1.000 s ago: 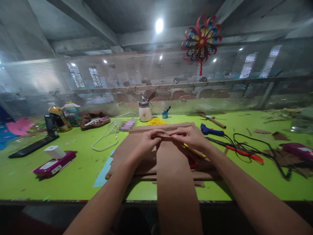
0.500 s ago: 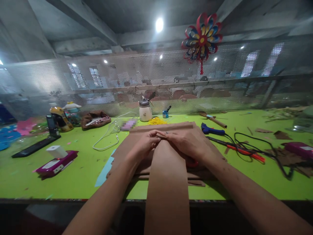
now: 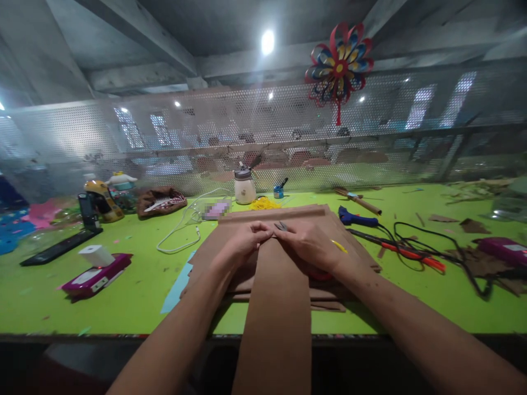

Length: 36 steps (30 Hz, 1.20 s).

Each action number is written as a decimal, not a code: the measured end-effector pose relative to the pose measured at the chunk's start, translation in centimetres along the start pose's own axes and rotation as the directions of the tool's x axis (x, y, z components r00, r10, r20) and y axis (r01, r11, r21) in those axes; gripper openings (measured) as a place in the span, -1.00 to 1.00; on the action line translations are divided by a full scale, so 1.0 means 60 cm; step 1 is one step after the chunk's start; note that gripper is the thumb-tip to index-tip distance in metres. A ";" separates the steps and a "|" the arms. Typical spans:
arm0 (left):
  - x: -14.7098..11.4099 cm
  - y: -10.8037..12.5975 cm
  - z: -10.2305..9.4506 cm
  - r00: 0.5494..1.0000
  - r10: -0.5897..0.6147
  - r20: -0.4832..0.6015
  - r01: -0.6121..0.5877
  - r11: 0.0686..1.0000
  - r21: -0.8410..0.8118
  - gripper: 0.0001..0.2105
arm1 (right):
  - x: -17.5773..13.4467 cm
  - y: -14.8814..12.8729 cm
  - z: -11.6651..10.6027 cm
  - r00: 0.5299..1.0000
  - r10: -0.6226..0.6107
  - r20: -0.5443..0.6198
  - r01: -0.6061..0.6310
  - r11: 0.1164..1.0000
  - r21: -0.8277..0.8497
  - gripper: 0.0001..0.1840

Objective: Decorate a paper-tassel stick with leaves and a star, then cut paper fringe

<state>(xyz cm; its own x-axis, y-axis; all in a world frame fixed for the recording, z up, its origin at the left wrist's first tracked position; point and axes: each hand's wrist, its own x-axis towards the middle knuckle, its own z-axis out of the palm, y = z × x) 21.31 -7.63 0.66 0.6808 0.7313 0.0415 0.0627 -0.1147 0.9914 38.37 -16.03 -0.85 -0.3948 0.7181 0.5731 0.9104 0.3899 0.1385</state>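
Note:
A long brown strip, paper or cloth (image 3: 280,307), runs from my fingertips down past the table's front edge. My left hand (image 3: 247,241) is closed, pinching the left corner of its far end. My right hand (image 3: 310,244) is closed on the right corner, close beside the left. A small grey metal tip (image 3: 280,226) pokes out above the right fingers, and a yellow piece (image 3: 340,246) shows behind that hand; whether they belong to one tool is hidden. Beneath both hands lies a stack of brown sheets (image 3: 230,216). Something red (image 3: 320,275) shows partly under my right wrist.
On the green table (image 3: 135,296), a blue glue gun (image 3: 357,218) and black cables lie right of the stack. Purple power strips (image 3: 96,277) sit on both sides. A jar (image 3: 244,186), yellow strips (image 3: 265,204) and a white cable (image 3: 177,249) are farther back, before a perforated screen.
My fingers have parted slightly at the strip's far end, and its near part has swung a little left. The grey tip and yellow piece now show more plainly at my right hand.

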 end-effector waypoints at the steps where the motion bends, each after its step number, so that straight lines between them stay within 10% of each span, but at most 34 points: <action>1: 0.001 -0.001 -0.001 1.000 0.004 -0.021 -0.004 1.000 0.005 -0.81 | 0.000 0.000 0.002 1.000 0.002 -0.005 -0.002 1.000 0.011 -0.56; 18: -0.006 0.025 0.011 0.985 0.166 0.039 -0.170 0.943 0.287 -0.95 | 0.007 0.003 -0.039 0.862 0.393 0.321 -0.505 0.604 0.616 -0.65; 36: -0.020 0.042 0.021 0.982 0.176 0.067 -0.188 0.938 0.291 -0.85 | 0.009 0.005 -0.071 0.889 0.335 0.313 -0.458 0.675 0.578 -0.73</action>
<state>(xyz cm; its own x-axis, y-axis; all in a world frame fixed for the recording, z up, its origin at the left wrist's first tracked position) 21.58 -9.67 2.94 0.7283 0.6532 0.2070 0.1434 -0.4407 0.8861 38.98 -17.96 2.95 -0.0846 0.9491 0.3033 0.7236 0.2677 -0.6361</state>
